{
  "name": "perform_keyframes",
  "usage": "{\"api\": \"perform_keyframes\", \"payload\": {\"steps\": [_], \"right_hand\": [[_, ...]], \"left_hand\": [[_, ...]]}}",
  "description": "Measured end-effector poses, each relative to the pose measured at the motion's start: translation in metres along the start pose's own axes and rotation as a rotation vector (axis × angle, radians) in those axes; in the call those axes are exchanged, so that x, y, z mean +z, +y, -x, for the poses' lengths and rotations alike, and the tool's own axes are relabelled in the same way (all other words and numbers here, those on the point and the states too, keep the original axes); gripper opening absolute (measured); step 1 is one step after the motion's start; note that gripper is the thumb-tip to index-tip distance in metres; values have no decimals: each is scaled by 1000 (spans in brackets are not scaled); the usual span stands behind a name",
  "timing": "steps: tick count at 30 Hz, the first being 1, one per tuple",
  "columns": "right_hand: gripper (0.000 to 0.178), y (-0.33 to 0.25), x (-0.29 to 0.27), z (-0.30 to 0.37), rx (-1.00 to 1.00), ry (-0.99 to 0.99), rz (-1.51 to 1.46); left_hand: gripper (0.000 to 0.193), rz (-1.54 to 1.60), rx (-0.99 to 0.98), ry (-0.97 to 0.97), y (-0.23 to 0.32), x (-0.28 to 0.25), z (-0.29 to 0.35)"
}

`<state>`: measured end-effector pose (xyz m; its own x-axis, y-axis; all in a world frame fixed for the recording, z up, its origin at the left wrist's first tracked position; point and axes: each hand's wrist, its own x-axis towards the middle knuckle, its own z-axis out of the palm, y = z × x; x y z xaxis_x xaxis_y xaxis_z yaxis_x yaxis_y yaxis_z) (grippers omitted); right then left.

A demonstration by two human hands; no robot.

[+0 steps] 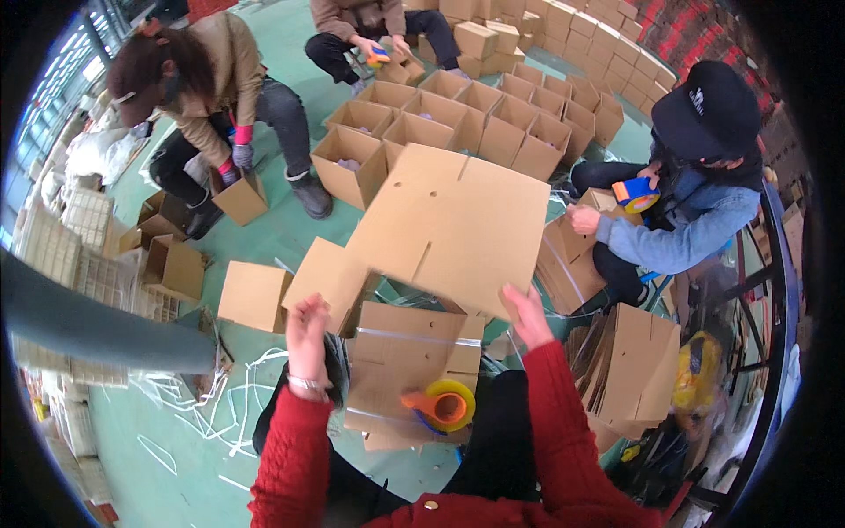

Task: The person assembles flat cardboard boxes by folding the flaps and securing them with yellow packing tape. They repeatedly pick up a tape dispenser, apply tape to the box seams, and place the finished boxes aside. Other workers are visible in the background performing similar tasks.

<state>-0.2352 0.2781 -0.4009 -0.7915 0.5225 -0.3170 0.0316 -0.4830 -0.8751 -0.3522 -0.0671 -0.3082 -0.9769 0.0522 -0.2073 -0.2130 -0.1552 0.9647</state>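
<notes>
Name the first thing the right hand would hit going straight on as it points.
The flat cardboard sheet: the right hand is already at its lower right edge. Beyond it, the open boxes seem next, though depth is unclear here.

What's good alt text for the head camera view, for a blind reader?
A person's right hand holds a slotted cardboard sheet, left hand nearby. A tape dispenser rests on strapped cardboard between their legs; three co-workers are near open boxes.

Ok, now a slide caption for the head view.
Right hand holding a slotted cardboard sheet, tape dispenser resting on strapped cardboard nearby, open cartons beyond.
</notes>
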Motion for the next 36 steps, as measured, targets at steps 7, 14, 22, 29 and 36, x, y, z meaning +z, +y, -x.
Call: {"api": "perform_keyframes", "payload": {"steps": [7, 14, 22, 29, 36], "right_hand": [[52, -15, -19, 139, -31, -455, 110], [67, 17, 39, 115, -510, -33, 1221], [87, 15, 133, 168, 80, -483, 31], [83, 68, 135, 212, -96, -565, 454], [88, 78, 134, 230, -150, -754, 460]], "left_hand": [[48, 266, 21, -365, 29, -78, 5], [38, 165, 390, -84, 25, -85, 102], [38, -72, 316, -199, -88, -57, 195], [53, 64, -175, -555, -98, -60, 203], [79, -67, -8, -516, -48, -42, 131]]}}
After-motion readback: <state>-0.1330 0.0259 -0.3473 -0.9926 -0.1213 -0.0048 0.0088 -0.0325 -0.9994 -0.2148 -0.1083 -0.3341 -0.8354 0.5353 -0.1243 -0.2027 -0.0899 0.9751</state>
